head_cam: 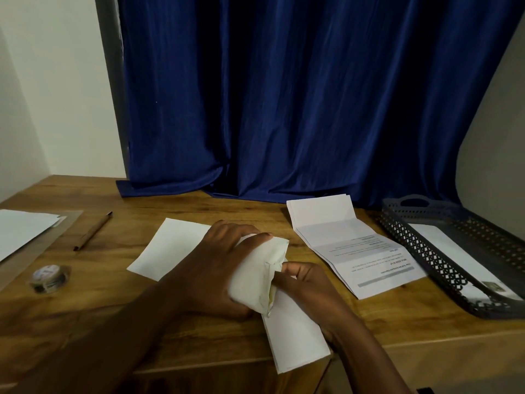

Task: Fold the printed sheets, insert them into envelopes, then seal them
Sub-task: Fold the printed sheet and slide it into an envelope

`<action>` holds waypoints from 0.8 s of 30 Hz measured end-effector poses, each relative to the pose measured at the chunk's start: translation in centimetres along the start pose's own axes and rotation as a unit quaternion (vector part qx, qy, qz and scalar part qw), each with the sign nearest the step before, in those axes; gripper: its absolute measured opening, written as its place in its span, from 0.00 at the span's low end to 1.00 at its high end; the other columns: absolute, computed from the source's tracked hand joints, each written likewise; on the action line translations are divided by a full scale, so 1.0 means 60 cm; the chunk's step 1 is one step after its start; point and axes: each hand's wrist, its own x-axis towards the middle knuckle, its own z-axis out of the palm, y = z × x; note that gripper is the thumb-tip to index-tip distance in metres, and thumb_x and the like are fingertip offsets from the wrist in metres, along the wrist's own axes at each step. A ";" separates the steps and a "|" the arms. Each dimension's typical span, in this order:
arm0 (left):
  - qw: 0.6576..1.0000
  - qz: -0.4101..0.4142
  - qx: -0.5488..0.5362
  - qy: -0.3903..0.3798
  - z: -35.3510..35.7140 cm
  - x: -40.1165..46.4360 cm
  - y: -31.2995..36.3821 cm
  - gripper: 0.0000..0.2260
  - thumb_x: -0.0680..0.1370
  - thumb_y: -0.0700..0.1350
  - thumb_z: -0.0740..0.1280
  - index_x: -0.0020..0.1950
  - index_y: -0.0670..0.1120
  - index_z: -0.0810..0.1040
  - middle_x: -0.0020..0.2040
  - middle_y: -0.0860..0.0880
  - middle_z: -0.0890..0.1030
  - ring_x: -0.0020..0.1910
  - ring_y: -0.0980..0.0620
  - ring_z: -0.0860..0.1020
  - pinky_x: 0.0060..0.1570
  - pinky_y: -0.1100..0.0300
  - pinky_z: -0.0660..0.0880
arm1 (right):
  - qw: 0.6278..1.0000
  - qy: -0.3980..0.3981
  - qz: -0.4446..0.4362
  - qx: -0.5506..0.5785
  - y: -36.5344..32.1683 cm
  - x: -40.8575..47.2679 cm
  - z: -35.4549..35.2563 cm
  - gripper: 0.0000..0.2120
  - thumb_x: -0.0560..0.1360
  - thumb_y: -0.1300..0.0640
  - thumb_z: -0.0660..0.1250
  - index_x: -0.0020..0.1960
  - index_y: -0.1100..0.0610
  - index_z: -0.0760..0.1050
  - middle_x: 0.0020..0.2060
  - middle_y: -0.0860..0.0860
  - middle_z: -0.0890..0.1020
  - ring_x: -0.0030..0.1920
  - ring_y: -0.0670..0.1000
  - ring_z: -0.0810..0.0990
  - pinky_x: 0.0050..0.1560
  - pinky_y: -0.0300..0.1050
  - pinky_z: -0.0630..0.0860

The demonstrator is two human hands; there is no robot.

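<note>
Gripping the envelope (252, 277) with its mouth toward five o'clock, the left hand (210, 268) closed around it while the right hand (306, 291) pinched the folded sheet (295, 336), lying eleven-to-five.

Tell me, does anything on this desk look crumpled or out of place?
Yes: the white envelope in the left hand is bulged and creased at its mouth, where the right hand pushes the folded white sheet.

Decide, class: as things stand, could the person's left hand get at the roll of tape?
Probably not yet: the left hand is holding the envelope. The tape roll lies unobstructed on the table to its left.
</note>
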 end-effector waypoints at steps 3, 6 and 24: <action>1.000 0.010 0.008 0.005 0.002 0.001 0.002 0.53 0.62 0.77 0.70 0.80 0.62 0.52 0.76 0.55 0.62 0.72 0.54 0.62 0.69 0.53 0.59 | 1.000 0.013 -0.012 -0.011 0.004 0.004 0.006 0.08 0.78 0.49 0.71 0.45 0.50 0.87 0.43 0.52 0.88 0.42 0.51 0.87 0.42 0.41 0.80; 1.000 0.017 0.014 0.006 0.001 0.001 0.006 0.52 0.62 0.77 0.70 0.80 0.60 0.53 0.76 0.54 0.63 0.72 0.53 0.63 0.69 0.53 0.60 | 0.999 0.033 -0.005 -0.038 0.009 0.010 0.014 0.11 0.78 0.50 0.70 0.39 0.47 0.87 0.38 0.50 0.88 0.37 0.46 0.85 0.39 0.38 0.78; 1.000 0.027 0.005 0.008 -0.014 0.002 0.023 0.48 0.64 0.72 0.74 0.79 0.58 0.61 0.73 0.56 0.69 0.70 0.57 0.66 0.73 0.51 0.56 | 0.986 0.152 0.072 -0.013 0.008 0.032 0.022 0.20 0.77 0.47 0.67 0.36 0.63 0.79 0.29 0.56 0.81 0.31 0.49 0.77 0.34 0.39 0.72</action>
